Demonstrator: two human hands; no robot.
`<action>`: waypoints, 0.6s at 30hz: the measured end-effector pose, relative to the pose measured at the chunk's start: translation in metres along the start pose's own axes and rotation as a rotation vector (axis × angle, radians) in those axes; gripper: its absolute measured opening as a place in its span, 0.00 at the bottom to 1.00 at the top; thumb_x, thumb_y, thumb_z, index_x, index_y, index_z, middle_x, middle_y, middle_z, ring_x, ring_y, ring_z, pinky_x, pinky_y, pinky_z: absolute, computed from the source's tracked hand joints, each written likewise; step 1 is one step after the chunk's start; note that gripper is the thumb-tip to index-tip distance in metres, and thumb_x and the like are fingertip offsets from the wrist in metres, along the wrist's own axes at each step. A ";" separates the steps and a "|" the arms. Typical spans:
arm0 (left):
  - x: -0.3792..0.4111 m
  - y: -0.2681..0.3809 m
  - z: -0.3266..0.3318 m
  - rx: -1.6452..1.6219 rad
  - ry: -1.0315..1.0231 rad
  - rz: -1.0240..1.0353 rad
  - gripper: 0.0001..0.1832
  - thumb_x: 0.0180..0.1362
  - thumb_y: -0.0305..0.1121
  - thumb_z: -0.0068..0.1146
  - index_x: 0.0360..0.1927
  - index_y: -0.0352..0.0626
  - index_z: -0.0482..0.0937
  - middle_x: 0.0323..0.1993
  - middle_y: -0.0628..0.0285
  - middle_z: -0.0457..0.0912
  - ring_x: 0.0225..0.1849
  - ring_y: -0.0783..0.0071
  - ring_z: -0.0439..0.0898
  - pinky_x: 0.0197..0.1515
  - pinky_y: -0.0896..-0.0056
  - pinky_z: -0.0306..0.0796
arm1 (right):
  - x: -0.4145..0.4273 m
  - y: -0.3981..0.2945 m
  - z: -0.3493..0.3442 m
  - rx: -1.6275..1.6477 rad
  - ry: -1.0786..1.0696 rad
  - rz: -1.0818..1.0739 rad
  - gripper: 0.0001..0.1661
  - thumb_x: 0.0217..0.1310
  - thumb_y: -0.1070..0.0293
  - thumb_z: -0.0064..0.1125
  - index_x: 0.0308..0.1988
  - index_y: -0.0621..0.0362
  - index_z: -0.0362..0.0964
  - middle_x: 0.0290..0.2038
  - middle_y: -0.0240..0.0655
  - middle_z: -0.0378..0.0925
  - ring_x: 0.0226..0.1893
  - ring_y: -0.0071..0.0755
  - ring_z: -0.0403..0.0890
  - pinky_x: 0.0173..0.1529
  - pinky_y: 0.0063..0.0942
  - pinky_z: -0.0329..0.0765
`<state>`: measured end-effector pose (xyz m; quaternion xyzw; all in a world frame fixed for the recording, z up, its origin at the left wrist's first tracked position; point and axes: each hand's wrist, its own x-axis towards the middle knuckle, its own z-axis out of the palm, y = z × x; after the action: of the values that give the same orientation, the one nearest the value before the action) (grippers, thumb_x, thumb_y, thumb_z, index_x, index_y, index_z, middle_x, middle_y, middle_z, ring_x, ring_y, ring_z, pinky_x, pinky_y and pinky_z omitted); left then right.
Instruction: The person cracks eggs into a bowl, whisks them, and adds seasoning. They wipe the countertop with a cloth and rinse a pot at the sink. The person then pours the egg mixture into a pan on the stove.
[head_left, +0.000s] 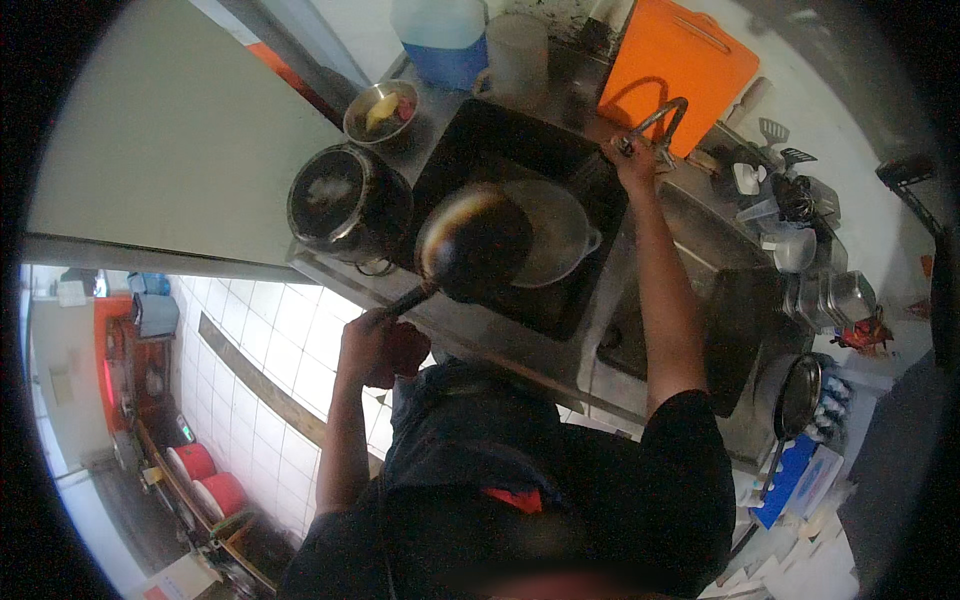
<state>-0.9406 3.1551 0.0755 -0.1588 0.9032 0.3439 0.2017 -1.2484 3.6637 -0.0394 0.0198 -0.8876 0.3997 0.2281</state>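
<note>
My left hand (375, 345) is closed around the dark handle of a frying pan (476, 244). The pan is held tilted over the left sink basin (480, 131), its brown and blackened round surface facing up. Partly behind it in the basin is a pale translucent bowl (559, 240) with a small lug on its rim. My right hand (634, 161) grips the metal faucet (671, 112) at the far side of the sink; its fingertips are partly hidden. Whether water runs is too dark to tell.
A large blackened pot (341, 199) and a metal bowl with food scraps (382, 112) stand left of the basin. An orange cutting board (682, 67) leans behind the faucet. At right are a second basin (675, 300), hanging utensils (784, 142) and another frying pan (799, 397).
</note>
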 end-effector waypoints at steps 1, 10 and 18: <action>-0.004 0.000 0.003 0.074 0.010 0.019 0.13 0.60 0.38 0.51 0.42 0.41 0.79 0.35 0.49 0.83 0.39 0.53 0.83 0.42 0.57 0.75 | -0.001 -0.010 0.003 0.016 -0.010 0.017 0.19 0.56 0.59 0.71 0.40 0.59 0.75 0.32 0.30 0.77 0.35 0.27 0.78 0.42 0.27 0.74; -0.020 0.032 0.016 0.456 0.132 0.123 0.12 0.57 0.36 0.53 0.44 0.51 0.79 0.36 0.56 0.82 0.38 0.58 0.83 0.36 0.58 0.76 | -0.024 -0.077 -0.041 0.393 -0.232 0.329 0.14 0.56 0.59 0.70 0.35 0.55 0.76 0.27 0.24 0.75 0.23 0.17 0.69 0.25 0.21 0.63; 0.073 0.032 0.047 0.625 0.527 1.069 0.26 0.53 0.31 0.55 0.59 0.48 0.72 0.46 0.61 0.79 0.35 0.63 0.82 0.36 0.61 0.77 | -0.021 -0.086 -0.060 0.360 -0.367 0.401 0.18 0.55 0.54 0.70 0.39 0.54 0.78 0.31 0.28 0.79 0.35 0.27 0.78 0.44 0.28 0.73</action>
<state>-1.0058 3.1993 0.0270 0.2974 0.9337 0.0687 -0.1869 -1.1878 3.6452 0.0463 -0.0440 -0.8151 0.5771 -0.0260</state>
